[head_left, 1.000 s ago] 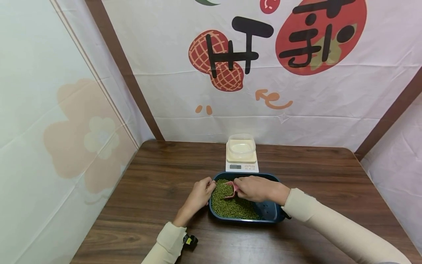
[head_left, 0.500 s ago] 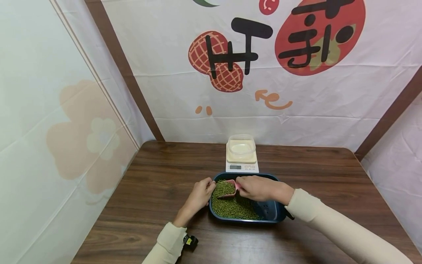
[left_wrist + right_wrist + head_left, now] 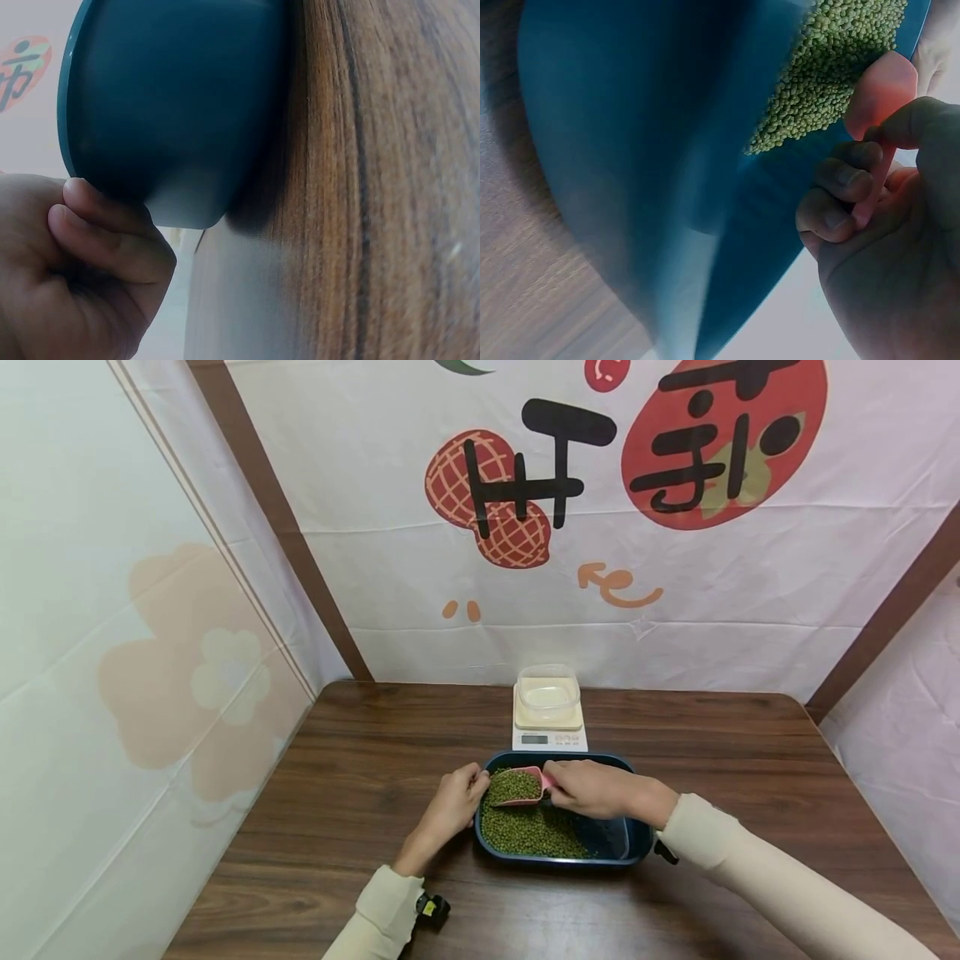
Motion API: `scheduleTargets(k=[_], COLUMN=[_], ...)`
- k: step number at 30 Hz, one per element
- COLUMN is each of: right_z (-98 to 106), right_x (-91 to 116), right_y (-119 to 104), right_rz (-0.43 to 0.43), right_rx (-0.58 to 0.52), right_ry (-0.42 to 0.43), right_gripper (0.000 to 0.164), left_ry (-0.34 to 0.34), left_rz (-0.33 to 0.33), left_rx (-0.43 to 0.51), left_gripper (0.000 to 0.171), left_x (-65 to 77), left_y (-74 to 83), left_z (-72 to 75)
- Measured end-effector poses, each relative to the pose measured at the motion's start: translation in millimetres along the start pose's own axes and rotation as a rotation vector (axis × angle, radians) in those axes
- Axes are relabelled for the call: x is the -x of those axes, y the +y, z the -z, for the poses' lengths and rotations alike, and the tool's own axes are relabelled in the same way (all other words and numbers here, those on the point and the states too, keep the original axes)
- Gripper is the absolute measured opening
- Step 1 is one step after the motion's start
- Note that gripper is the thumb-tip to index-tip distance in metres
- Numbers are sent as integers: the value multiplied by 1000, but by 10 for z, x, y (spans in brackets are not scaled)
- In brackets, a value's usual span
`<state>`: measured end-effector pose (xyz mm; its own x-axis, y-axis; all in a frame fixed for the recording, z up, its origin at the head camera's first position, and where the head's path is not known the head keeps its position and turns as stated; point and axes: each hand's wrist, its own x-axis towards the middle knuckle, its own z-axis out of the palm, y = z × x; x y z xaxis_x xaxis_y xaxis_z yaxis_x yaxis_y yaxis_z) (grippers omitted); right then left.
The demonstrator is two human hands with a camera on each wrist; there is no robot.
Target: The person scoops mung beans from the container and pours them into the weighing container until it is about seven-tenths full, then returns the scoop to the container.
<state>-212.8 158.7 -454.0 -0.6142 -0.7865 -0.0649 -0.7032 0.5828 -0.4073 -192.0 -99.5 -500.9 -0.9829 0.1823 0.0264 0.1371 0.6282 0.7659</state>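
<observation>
My right hand (image 3: 596,788) grips the handle of a pink scoop (image 3: 531,772), fingers wrapped around it in the right wrist view. The scoop is heaped with green mung beans, its mouth pointing left. It is over the left part of a dark blue tub (image 3: 558,862), where more mung beans (image 3: 832,75) lie. At the tub's left end, my left hand (image 3: 454,804) holds the rim with curled fingers. In the left wrist view, that hand's fingertips (image 3: 75,191) meet the tub's edge, and the tub's outer wall (image 3: 180,97) fills the upper middle.
Just behind the tub stands a white kitchen scale (image 3: 549,740) bearing a clear plastic container (image 3: 549,697). Everything stands on a dark wooden table (image 3: 375,760). A printed cloth wall (image 3: 712,610) rises at the table's back edge, and another (image 3: 187,735) is at left.
My right hand has moved slightly right and drawn the scoop back, and the scoop now shows as a level, heaped load of beans. The left hand stays at the rim.
</observation>
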Motion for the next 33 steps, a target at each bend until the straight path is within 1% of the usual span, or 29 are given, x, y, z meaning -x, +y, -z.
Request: scheduleTargets(k=[4,11,19,25,33], right_z=[12,24,26,18,48], right_x=[39,92,157,199,231], right_y=[8,36,66,83,119], right_rz=[-11,-22,-14,-16,-23], right_rx=[-9,8,19,46,64], right_ry=[6,29,95,166,242], right_gripper=[13,14,14,12,12], left_ry=[-4,-8,-9,-7,-6], left_rz=[0,-10,0,7,-6], left_rx=[0,11,12,3,10], left_gripper=[36,35,35,35,34], left_x=[1,2,0,0,7], left_y=[1,-14,6,6,9], left_z=[-4,2,10,5,16])
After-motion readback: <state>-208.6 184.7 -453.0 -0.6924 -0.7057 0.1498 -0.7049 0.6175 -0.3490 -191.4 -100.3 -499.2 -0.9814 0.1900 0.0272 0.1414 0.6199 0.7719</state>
